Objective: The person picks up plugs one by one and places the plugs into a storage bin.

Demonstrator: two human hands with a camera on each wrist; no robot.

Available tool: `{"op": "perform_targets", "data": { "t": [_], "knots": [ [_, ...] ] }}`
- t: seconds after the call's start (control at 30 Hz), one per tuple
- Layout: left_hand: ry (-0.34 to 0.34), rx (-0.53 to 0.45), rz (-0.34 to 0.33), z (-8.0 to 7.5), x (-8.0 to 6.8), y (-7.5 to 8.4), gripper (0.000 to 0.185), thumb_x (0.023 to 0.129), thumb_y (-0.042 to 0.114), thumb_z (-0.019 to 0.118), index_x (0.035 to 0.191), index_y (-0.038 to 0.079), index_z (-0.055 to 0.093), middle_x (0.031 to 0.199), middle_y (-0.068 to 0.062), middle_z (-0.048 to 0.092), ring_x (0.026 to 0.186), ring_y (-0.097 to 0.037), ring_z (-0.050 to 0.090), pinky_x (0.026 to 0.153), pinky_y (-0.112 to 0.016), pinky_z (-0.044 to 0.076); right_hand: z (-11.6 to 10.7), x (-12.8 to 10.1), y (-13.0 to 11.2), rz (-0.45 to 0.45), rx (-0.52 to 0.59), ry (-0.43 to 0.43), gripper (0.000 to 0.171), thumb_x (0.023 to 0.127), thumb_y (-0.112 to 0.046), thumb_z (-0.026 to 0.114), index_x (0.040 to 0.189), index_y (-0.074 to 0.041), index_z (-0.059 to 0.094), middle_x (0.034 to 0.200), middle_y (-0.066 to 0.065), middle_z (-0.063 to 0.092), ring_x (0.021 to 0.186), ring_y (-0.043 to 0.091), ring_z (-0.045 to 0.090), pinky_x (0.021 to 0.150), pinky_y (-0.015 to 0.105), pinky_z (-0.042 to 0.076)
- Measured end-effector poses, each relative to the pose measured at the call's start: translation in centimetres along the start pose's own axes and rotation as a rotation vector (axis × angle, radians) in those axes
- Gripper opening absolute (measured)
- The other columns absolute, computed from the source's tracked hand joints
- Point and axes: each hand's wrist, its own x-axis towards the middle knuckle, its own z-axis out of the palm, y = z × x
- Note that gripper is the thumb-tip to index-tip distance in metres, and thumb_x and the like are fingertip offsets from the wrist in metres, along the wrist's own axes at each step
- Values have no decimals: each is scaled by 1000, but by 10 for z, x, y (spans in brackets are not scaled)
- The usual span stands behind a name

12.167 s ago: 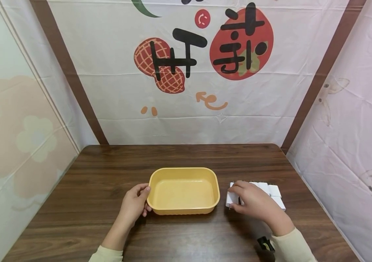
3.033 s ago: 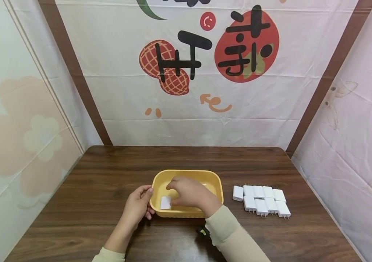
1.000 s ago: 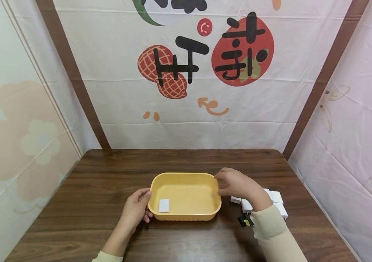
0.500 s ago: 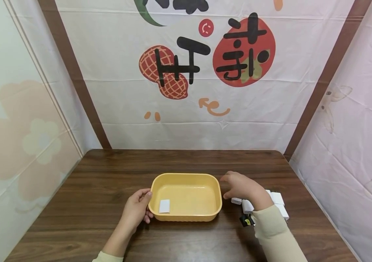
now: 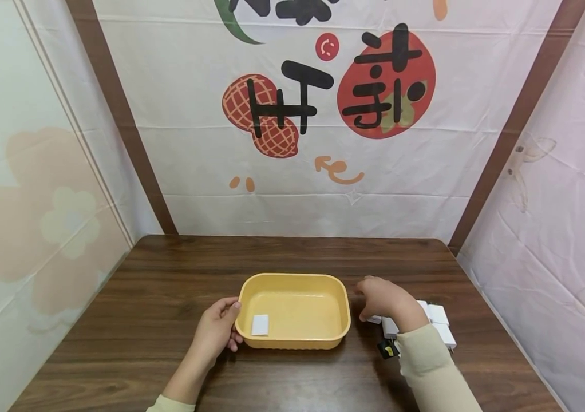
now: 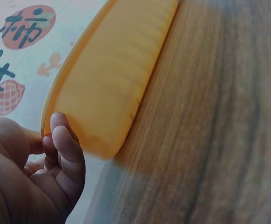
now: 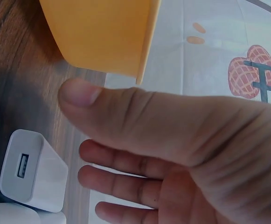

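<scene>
A yellow plastic bin [image 5: 303, 317] stands on the dark wood table. My left hand [image 5: 215, 331] pinches its left rim, thumb over the edge and fingers outside against the wall. One white USB charger plug [image 5: 259, 325] lies in the bin's front left corner. Right of the bin, my right hand [image 5: 387, 300] hovers with thumb and fingers spread, holding nothing. Just below its fingertips is the nearest charger plug [image 7: 32, 170], its USB port facing the wrist camera. More charger plugs [image 5: 444, 336] sit grouped on the table, partly hidden by the hand and wrist.
A small black item with a yellow mark [image 5: 388, 348] sits at the right cuff. Printed cloth [image 5: 189, 160] hangs behind the table [image 5: 169, 269] and along both sides.
Since the oldest frame, one charger plug has gone into the bin. My right hand has left the bin and moved right and down toward the chargers. The left hand keeps its hold on the rim.
</scene>
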Motion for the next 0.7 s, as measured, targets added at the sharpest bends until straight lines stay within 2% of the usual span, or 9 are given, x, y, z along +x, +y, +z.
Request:
{"op": "perform_targets", "data": {
  "t": [0.13, 0.33, 0.5, 0.7],
  "knots": [
    [-1, 1, 4, 0, -1, -1, 37, 110, 23, 48, 138, 0, 54, 80, -15, 62, 53, -20, 60, 42, -30, 51, 2, 1, 0, 21, -4, -18, 54, 69, -10, 93, 118, -2, 72, 119, 13, 70, 112, 31, 65, 94, 49, 55],
    [1, 0, 4, -1, -2, -1, 37, 110, 24, 49, 138, 0, 54, 80, -15, 62, 53, -20, 60, 42, -30, 51, 3, 2, 0, 46, -15, -31, 52, 69, -6, 93, 116, -2, 72, 117, 13, 70, 111, 31, 65, 93, 48, 56],
    [-1, 2, 2, -1, -2, 0, 37, 110, 24, 49, 138, 1, 54, 82, -17, 63, 53, -20, 60, 43, -30, 52, 4, 2, 0, 28, -38, -18, 46, 70, -4, 92, 112, -1, 73, 109, 12, 70, 101, 26, 65, 88, 45, 56],
    [-4, 2, 1, -1, -2, 1, 37, 110, 24, 49, 138, 0, 54, 83, -18, 64, 53, -20, 60, 43, -30, 52, 4, -1, 2, 38, -110, 36, 28, 64, -5, 91, 84, -7, 72, 94, 8, 65, 79, 23, 57, 72, 43, 52]
  ]
}}
